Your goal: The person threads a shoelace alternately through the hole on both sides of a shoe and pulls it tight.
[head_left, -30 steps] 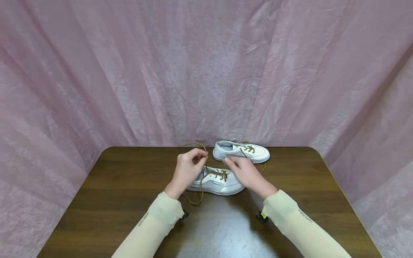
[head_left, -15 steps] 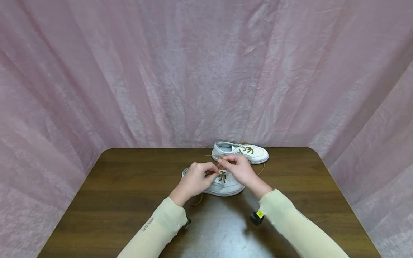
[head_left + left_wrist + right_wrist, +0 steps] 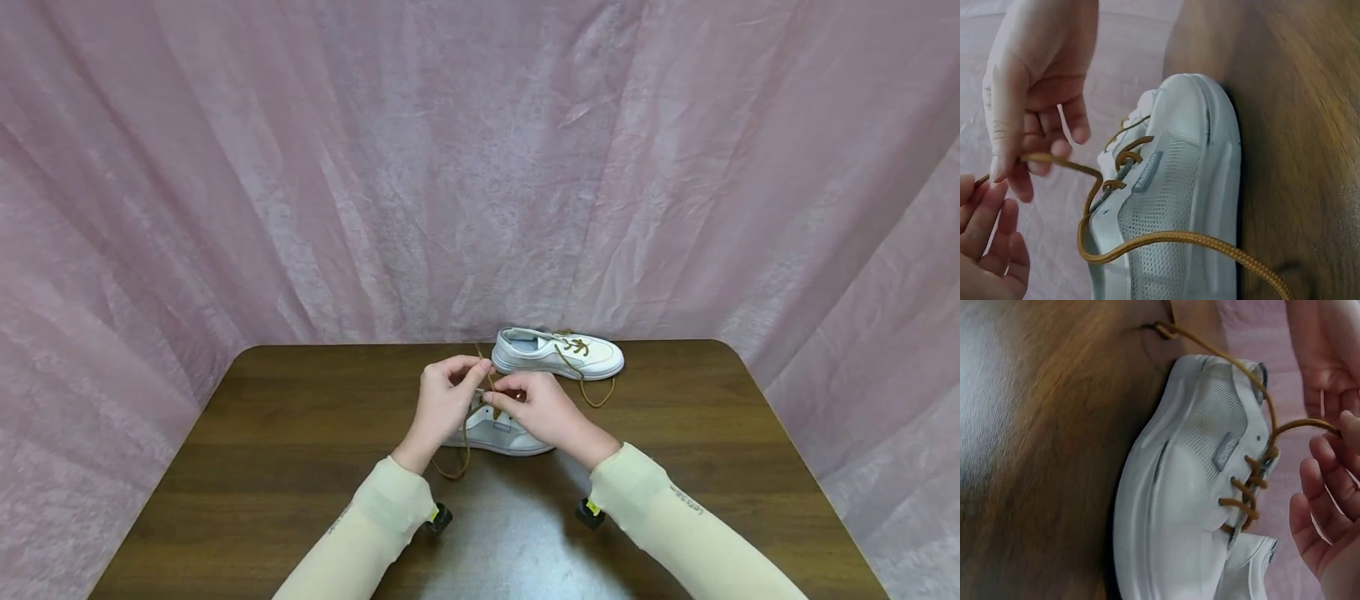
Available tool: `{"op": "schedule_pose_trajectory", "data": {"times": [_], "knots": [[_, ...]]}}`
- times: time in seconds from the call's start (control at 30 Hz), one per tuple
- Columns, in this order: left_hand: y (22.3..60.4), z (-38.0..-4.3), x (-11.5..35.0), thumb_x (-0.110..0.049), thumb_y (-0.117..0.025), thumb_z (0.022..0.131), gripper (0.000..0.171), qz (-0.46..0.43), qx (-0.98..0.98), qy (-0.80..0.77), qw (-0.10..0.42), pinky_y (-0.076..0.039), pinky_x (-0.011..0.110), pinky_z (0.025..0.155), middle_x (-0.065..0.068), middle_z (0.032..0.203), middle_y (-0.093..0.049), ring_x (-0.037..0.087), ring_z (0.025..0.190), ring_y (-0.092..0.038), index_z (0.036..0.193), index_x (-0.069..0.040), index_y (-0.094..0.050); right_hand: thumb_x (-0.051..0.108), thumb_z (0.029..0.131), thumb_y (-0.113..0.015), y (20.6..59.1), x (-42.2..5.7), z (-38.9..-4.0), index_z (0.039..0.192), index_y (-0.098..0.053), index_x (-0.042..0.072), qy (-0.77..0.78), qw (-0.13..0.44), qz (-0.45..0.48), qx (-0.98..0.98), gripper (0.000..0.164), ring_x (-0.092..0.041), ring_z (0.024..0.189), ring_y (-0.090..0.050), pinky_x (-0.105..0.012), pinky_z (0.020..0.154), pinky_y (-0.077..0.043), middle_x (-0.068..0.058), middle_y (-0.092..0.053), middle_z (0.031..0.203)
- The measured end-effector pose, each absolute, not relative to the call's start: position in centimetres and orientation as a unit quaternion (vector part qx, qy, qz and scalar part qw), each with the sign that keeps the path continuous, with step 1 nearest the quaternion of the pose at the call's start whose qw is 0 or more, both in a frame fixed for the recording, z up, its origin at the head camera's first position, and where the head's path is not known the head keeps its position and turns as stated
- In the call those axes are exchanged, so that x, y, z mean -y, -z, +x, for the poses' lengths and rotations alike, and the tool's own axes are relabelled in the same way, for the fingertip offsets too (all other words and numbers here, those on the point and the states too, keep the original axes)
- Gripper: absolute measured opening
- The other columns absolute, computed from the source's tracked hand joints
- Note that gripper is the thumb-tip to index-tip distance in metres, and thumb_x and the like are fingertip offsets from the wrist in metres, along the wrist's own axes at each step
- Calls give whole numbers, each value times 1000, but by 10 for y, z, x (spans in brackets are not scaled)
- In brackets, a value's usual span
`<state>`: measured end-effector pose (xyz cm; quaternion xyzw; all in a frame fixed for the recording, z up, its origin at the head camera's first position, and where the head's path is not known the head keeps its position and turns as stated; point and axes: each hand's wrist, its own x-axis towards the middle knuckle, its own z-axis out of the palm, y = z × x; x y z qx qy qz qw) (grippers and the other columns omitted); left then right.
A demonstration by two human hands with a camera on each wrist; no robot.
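Note:
In the head view, my left hand and right hand are close together above the nearer white shoe. Both pinch the same brown shoelace between thumb and fingers. Its end sticks up past my left fingertips. From the shoe's top eyelet the held lace rises to my right fingers, seen in the right wrist view. A second lace end hangs over the shoe's side down to the table. The shoe stands upright, toe to the right, its upper partly hidden by my hands.
Behind, near the table's far edge, stands the other white shoe, its brown lace trailing onto the wood. The brown table ends at a pink curtain.
My hands came together over the shoe; then the left moved back to the left and up, with the right following it leftward. The gripped lace end now points upward.

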<state>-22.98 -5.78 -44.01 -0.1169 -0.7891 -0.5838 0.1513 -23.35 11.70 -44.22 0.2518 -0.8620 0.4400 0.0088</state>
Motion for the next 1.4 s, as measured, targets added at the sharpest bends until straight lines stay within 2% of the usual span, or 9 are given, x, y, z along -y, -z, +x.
{"op": "schedule_pose_trajectory", "data": {"times": [0.23,0.37,0.47,0.7,0.9,1.2,1.4], "knots": [[443,-234,70,-23,-68,86,15,-37,799,551,236,-46,18,54,0,78,-73,8,62,-62,92,-11,-74,18,88,-64,451,-119,-238,101,-73,17,-346,53,247,904,16,-6,91,-64,-29,80,-51,7,-71,99],[450,-232,74,-19,-67,86,11,-32,842,477,249,-44,20,52,-5,74,-70,6,59,-56,92,-15,-75,27,87,-66,459,-118,-241,105,-72,17,-304,39,254,917,22,-9,97,-63,-32,85,-49,6,-70,101],[459,-229,75,-19,-66,87,10,-60,868,434,235,-43,20,53,-8,73,-68,4,59,-54,89,-16,-75,33,86,-67,462,-116,-243,104,-72,18,-289,37,260,921,24,-7,91,-63,-31,81,-50,8,-70,97],[469,-226,72,-17,-63,81,12,-103,898,386,183,-42,19,51,-12,64,-60,2,57,-52,76,-19,-73,26,89,-63,464,-113,-244,95,-73,20,-271,71,271,921,13,-5,83,-64,-29,76,-50,9,-71,89],[469,-224,69,-16,-61,76,16,-109,922,344,139,-39,20,49,-15,58,-55,3,54,-49,64,-26,-66,24,91,-60,467,-112,-248,97,-72,18,-305,52,236,921,15,-5,83,-63,-29,75,-50,9,-71,91],[469,-226,66,-21,-61,74,14,-95,941,302,123,-37,21,46,-16,53,-53,3,50,-47,61,-27,-65,26,93,-58,469,-111,-250,105,-70,19,-307,34,218,926,18,-7,90,-63,-31,80,-50,8,-70,100],[473,-226,66,-21,-63,73,16,-86,939,304,137,-37,22,47,-16,54,-55,3,49,-47,60,-28,-64,28,94,-56,470,-110,-250,108,-68,22,-304,24,225,925,20,-7,93,-62,-31,82,-49,9,-69,105]]}}
